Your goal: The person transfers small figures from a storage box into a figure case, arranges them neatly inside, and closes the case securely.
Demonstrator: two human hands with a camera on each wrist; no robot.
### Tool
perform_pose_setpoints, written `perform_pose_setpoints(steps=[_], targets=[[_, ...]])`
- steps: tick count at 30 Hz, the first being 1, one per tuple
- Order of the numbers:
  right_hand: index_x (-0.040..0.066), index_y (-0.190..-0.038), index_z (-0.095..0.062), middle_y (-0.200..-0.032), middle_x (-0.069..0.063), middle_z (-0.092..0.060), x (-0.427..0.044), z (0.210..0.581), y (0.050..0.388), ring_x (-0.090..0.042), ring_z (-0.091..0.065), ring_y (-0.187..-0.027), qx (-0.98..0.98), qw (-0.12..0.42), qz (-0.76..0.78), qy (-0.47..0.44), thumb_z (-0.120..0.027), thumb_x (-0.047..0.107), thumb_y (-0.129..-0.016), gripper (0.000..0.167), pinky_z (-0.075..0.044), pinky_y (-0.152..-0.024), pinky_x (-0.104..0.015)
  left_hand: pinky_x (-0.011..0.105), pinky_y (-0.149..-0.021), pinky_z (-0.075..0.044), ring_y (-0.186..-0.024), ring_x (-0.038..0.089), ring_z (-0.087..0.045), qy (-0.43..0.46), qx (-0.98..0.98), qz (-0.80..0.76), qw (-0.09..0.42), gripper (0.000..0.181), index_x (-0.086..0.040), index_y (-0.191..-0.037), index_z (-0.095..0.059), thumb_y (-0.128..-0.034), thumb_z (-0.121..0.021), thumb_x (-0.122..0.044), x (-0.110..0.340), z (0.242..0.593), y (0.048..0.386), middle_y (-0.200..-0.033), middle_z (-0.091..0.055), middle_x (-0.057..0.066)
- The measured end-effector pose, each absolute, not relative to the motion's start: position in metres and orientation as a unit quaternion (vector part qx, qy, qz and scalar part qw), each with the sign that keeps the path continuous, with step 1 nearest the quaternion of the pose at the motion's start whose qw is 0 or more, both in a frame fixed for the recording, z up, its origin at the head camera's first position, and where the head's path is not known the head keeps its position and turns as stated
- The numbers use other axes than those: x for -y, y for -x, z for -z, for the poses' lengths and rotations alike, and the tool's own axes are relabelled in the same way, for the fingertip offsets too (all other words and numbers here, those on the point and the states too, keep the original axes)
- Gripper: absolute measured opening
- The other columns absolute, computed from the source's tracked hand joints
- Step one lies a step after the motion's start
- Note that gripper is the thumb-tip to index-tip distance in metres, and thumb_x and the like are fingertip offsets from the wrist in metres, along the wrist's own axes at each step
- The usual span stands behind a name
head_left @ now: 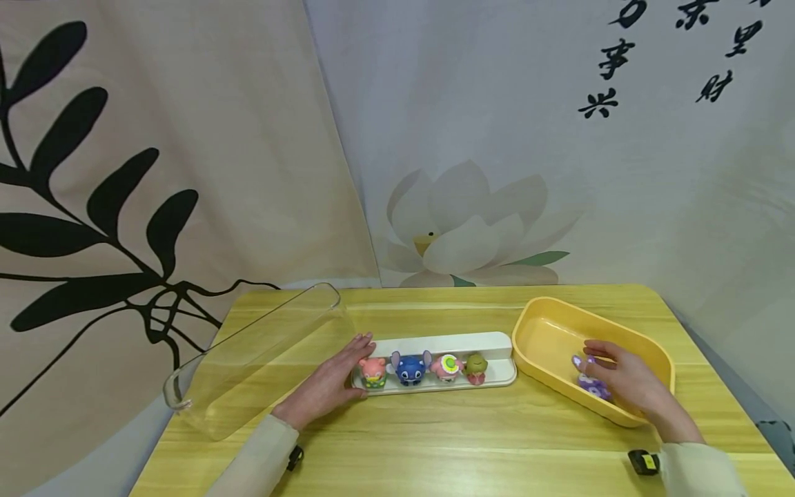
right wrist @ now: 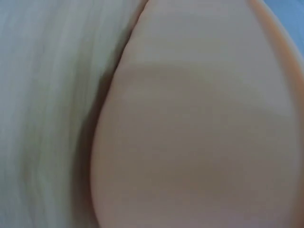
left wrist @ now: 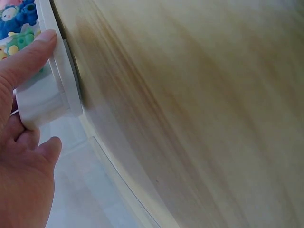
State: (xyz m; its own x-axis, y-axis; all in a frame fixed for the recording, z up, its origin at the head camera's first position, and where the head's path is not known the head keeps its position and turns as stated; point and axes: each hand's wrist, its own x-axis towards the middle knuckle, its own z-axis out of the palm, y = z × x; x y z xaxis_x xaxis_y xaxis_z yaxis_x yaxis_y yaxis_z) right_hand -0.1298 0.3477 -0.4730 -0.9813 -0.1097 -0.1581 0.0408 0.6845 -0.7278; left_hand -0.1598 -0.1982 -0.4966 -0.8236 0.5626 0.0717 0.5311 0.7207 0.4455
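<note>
My left hand (head_left: 329,388) grips the left end of a white tray (head_left: 404,345), fingers at its back corner and thumb at its front; the left wrist view shows the thumb (left wrist: 33,54) on the rim. In the tray stand a pink figure (head_left: 373,373), a blue one (head_left: 410,370), a pink one with a bright round swirl (head_left: 446,367) and a green-headed one (head_left: 476,368). Inside the yellow basket (head_left: 543,331), my right hand (head_left: 630,383) pinches a purple figure (head_left: 593,387), partly hidden by the thumb. The right wrist view shows no hand.
A large clear cover (head_left: 261,366) lies on the wooden table (head_left: 435,442), left of the tray. The yellow basket stands close beside the tray's right end. Behind the table hangs a printed cloth (head_left: 472,103).
</note>
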Motion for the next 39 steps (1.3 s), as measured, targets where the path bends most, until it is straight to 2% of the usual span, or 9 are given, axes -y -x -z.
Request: perform_pose_setpoints(steps=[2,4,10,15,21,25,28,32,39], targets=[[-0.016,-0.149,-0.036,-0.149,-0.038,-0.045,-0.347,0.474,0.131,-0.057,-0.048,-0.133,-0.902,0.104,0.418,0.026,-0.061,0.032,-0.106,0.07,-0.056,-0.1,-0.046,0.048,-0.12,-0.034,-0.156,0.028,-0.023,-0.295,-0.927,-0.228,0.034,0.092,-0.007,-0.16,-0.039,-0.0826,-0.089,-0.017,0.198,0.496,0.16,-0.171,-0.023,0.005],[-0.017,-0.15,-0.033,-0.15,-0.039,-0.042,-0.347,0.475,0.132,-0.059,-0.045,-0.134,-0.893,0.111,0.435,0.033,-0.061,0.029,-0.106,0.069,-0.055,-0.101,-0.046,0.048,-0.12,-0.034,-0.156,0.028,-0.023,-0.295,-0.927,-0.227,0.034,0.092,-0.006,-0.16,-0.039,-0.0826,-0.089,-0.017,0.198,0.496,0.16,-0.171,-0.023,0.005],[-0.017,-0.152,-0.028,-0.152,-0.042,-0.036,-0.349,0.476,0.133,-0.061,-0.041,-0.136,-0.892,0.118,0.435,0.017,-0.057,0.034,-0.108,0.074,-0.045,-0.107,-0.064,0.049,-0.119,-0.035,-0.156,0.029,-0.024,-0.298,-0.926,-0.229,0.032,0.092,-0.006,-0.159,-0.039,-0.0824,-0.089,-0.017,0.199,0.496,0.159,-0.171,-0.023,0.007],[-0.022,-0.149,-0.025,-0.149,-0.046,-0.034,-0.353,0.472,0.13,-0.062,-0.043,-0.133,-0.906,0.116,0.408,0.005,-0.056,0.035,-0.108,0.077,-0.043,-0.107,-0.067,0.049,-0.119,-0.036,-0.156,0.029,-0.024,-0.297,-0.924,-0.237,0.034,0.091,-0.006,-0.159,-0.039,-0.0831,-0.088,-0.017,0.198,0.497,0.159,-0.171,-0.023,0.006],[-0.026,-0.146,-0.026,-0.143,-0.048,-0.041,-0.359,0.463,0.128,-0.063,-0.047,-0.127,-0.93,0.113,0.35,0.001,-0.055,0.034,-0.107,0.076,-0.046,-0.102,-0.069,0.05,-0.118,-0.036,-0.156,0.029,-0.024,-0.295,-0.925,-0.239,0.032,0.091,-0.006,-0.159,-0.04,-0.0826,-0.089,-0.017,0.198,0.499,0.159,-0.171,-0.022,0.005],[-0.028,-0.139,-0.036,-0.133,-0.044,-0.053,-0.361,0.46,0.128,-0.06,-0.054,-0.12,-0.943,0.119,0.31,0.002,-0.057,0.033,-0.106,0.072,-0.049,-0.098,-0.067,0.05,-0.119,-0.036,-0.156,0.028,-0.024,-0.291,-0.925,-0.241,0.035,0.091,-0.006,-0.159,-0.04,-0.0824,-0.089,-0.018,0.199,0.498,0.159,-0.172,-0.021,0.003],[-0.028,-0.135,-0.042,-0.124,-0.038,-0.062,-0.361,0.46,0.13,-0.053,-0.061,-0.113,-0.946,0.13,0.296,0.0,-0.063,0.034,-0.102,0.072,-0.052,-0.095,-0.062,0.051,-0.119,-0.036,-0.156,0.028,-0.024,-0.29,-0.925,-0.241,0.035,0.091,-0.006,-0.159,-0.04,-0.0824,-0.089,-0.018,0.198,0.497,0.159,-0.172,-0.022,0.004],[-0.026,-0.133,-0.046,-0.121,-0.034,-0.065,-0.36,0.463,0.132,-0.041,-0.065,-0.107,-0.941,0.15,0.302,-0.012,-0.071,0.036,-0.098,0.076,-0.056,-0.091,-0.054,0.051,-0.119,-0.036,-0.156,0.029,-0.024,-0.293,-0.925,-0.239,0.032,0.091,-0.006,-0.159,-0.04,-0.0824,-0.089,-0.018,0.198,0.497,0.158,-0.171,-0.023,0.006],[-0.023,-0.132,-0.052,-0.118,-0.028,-0.069,-0.357,0.466,0.134,-0.039,-0.066,-0.108,-0.937,0.169,0.306,-0.013,-0.073,0.042,-0.096,0.077,-0.058,-0.089,-0.051,0.05,-0.119,-0.035,-0.156,0.029,-0.024,-0.295,-0.925,-0.237,0.032,0.091,-0.006,-0.159,-0.04,-0.0827,-0.089,-0.018,0.199,0.497,0.159,-0.171,-0.023,0.005]])
